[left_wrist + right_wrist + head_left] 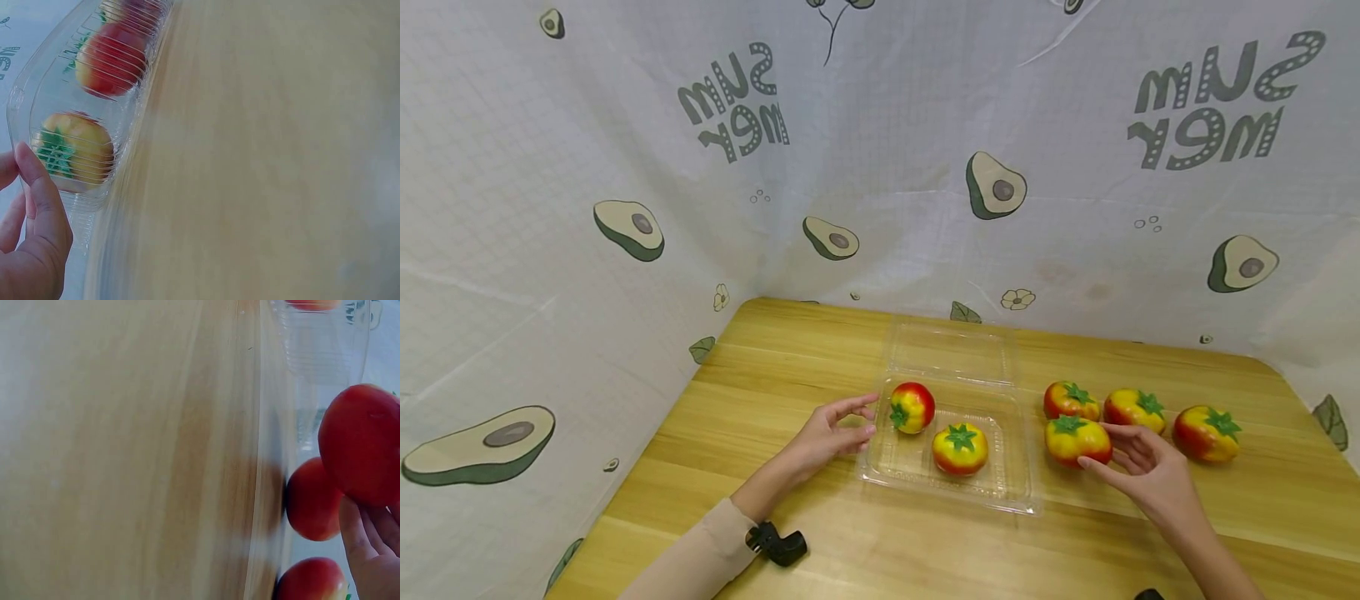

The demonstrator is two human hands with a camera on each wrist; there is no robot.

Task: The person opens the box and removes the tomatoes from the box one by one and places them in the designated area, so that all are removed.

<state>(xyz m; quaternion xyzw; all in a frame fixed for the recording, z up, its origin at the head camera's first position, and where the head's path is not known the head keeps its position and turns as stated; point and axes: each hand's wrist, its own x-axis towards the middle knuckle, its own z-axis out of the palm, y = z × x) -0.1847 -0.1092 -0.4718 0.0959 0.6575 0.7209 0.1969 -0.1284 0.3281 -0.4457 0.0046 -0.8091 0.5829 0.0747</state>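
Right hand (pixel 1153 477) pinches a glossy red-yellow fruit (pixel 1075 444) (green crown (pixel 1069 423)); left hand (pixel 824 437), fingers (pixel 855 405) apart, touches clear box (pixel 951 493).

Grey lettering (pixel 1229 97) spelling "summer", split into "sum" above "mer" and running mirror-reversed, is showing twice, at left and at right, on the white hanging sheet (pixel 895 150).

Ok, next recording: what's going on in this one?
A person's right hand holds a rounded red-and-yellow fruit with a green leafy top, just right of an open, clear plastic box. The left hand is at the box's left edge. Two similar fruits sit inside; three more lie on the wooden table to the right.
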